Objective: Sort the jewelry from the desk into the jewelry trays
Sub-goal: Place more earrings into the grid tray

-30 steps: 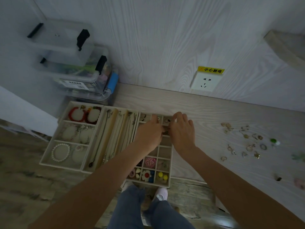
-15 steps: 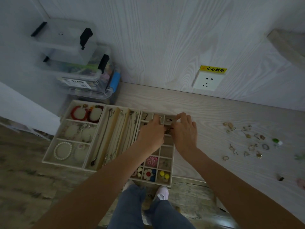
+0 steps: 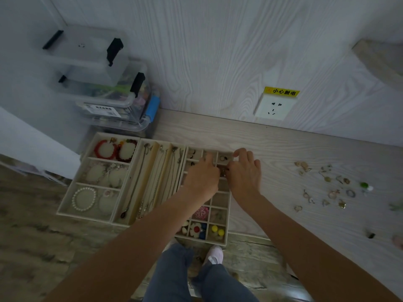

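Head view: sorting at the grid tray (image 3: 227,211).
Left hand (image 3: 201,178) and right hand (image 3: 245,173) pinching one small piece (image 3: 222,172) together; loose rings (image 3: 327,188) lying well apart.

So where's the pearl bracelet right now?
In the head view the pearl bracelet lies at the left, in the near compartment of the leftmost tray, well left of both hands and nearer than the red bracelets.

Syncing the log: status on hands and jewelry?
Left hand and right hand meet over the grid tray, pinching a small piece. Loose jewelry waits on the desk. Nothing in the way.
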Demonstrator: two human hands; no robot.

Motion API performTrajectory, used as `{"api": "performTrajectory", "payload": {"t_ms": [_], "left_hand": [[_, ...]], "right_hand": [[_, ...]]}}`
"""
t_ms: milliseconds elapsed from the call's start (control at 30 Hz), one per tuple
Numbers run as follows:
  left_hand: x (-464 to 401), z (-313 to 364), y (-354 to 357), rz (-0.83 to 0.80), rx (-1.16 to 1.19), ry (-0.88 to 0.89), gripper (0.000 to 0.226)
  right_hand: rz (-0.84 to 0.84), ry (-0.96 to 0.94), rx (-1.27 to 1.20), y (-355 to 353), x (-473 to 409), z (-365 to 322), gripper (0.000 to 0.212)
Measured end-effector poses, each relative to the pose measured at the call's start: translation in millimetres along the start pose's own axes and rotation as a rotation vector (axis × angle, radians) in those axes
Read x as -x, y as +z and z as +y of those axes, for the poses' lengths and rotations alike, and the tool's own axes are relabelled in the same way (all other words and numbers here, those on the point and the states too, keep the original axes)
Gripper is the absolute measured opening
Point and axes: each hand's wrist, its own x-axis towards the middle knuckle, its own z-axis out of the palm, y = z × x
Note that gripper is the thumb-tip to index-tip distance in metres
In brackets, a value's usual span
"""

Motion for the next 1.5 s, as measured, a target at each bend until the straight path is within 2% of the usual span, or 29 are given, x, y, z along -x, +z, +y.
{"api": "performTrajectory", "payload": {"t_ms": [200,367,633,733,833,933,1033,1133,1233,1367,1500], "left_hand": [[1.0,-4.7,-9.9,-0.026,0.111,0.008,0.037],[-1.4,-3.8,-26.9,0.035,0.204,0.009,0.036],[-28.9,47.4,-45.9,0.065,0.276,0.111,0.031],[-47.2,79.4,-45.3,0.013,0.282,0.171,0.033],[-67.4,114.5,-40.4,-0.109,0.287,0.23,0.04],[-84.3,146.5,-36.2,-0.199,0.211,0.34,0.048],[-91.6,157.0,-26.0,-0.263,0.044,0.448,0.058],[-96.3,157.8,-10.4,-0.318,-0.054,0.456,0.067],[-95.8,155.0,-1.8,-0.282,-0.099,0.467,0.068],[-101.5,151.0,3.9,-0.084,-0.128,0.516,0.046],[-103.0,152.4,11.6,0.011,-0.167,0.508,0.03]], "right_hand": [[-0.041,-0.021,-0.135,-5.3,3.0,7.5,0.014],[-0.106,-0.03,-0.295,-23.7,3.3,27.1,0.02],[-0.083,0.05,-0.418,-36.3,12.7,89.4,0.025],[-0.109,0.121,-0.397,-33.0,16.5,119.8,0.034],[-0.156,0.176,-0.371,-25.9,17.8,154.0,0.043],[-0.269,0.129,-0.243,-21.6,12.9,193.5,0.049],[-0.411,0.032,-0.215,-18.5,8.4,212.0,0.052],[-0.372,0.0,-0.201,-15.6,9.6,223.4,0.047],[-0.269,0.053,-0.295,-13.6,13.0,228.3,0.038],[-0.182,0.125,-0.368,-3.2,8.4,225.5,0.018],[-0.126,0.208,-0.473,-0.3,8.4,223.6,0.008]]}}
